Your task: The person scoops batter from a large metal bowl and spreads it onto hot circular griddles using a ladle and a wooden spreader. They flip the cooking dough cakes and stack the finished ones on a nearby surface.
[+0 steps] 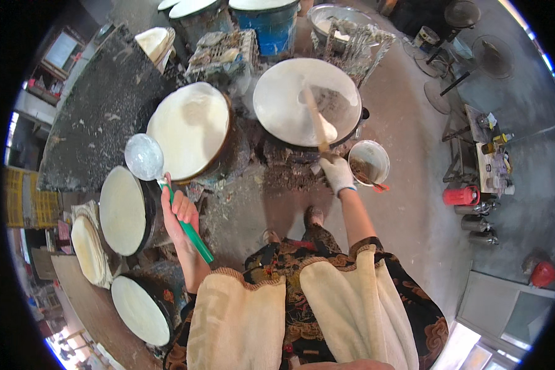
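Observation:
My bare left hand [180,209] grips the green handle [196,243] of a ladle. Its round metal bowl [144,156], smeared white, is raised at the near left rim of a griddle covered by a pale batter sheet [189,134]. In a white glove, my right hand [336,172] holds a wooden spreader [317,115], blurred along its length. The spreader reaches over a second round griddle [277,106], coated with pale batter except for a grey-brown patch [335,104] at the right. A thick white blob of batter [328,129] lies beside the stick.
A white bucket [379,162] stands right of my gloved hand. More pale-covered round griddles [122,210] line the left, beside a stack of flat sheets [89,249]. A blue tub [266,25] is behind. Flasks [462,196] and a small table [488,162] stand far right.

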`<state>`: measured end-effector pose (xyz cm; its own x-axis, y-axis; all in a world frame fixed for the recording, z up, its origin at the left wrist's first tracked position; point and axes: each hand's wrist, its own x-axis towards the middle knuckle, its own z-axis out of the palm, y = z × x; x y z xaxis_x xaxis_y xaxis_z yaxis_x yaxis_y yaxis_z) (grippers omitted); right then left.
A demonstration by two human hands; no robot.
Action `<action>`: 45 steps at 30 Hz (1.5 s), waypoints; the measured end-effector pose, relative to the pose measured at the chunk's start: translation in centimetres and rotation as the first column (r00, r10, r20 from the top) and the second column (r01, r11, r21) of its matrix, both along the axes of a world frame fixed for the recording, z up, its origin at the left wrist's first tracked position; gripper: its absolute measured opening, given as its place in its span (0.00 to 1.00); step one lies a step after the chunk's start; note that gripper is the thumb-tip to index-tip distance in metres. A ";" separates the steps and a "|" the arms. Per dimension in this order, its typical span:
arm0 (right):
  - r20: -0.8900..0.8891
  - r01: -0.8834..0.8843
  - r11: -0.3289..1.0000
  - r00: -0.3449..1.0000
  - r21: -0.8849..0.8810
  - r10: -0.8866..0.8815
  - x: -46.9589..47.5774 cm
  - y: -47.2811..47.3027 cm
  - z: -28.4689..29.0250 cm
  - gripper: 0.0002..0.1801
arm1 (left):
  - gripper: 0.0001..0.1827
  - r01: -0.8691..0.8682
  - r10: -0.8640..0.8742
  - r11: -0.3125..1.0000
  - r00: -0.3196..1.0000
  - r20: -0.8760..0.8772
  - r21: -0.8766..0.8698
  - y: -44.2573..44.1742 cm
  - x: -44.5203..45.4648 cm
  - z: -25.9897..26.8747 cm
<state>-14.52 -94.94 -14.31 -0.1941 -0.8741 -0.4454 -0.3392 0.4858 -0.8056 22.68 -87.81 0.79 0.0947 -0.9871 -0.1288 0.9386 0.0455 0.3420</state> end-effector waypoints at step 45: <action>-0.522 -0.264 0.962 0.832 -0.069 0.191 -9.4 -6.8 6.2 0.22 | 0.19 0.289 -0.298 0.953 0.946 0.126 0.087 -6.4 -10.9 -0.2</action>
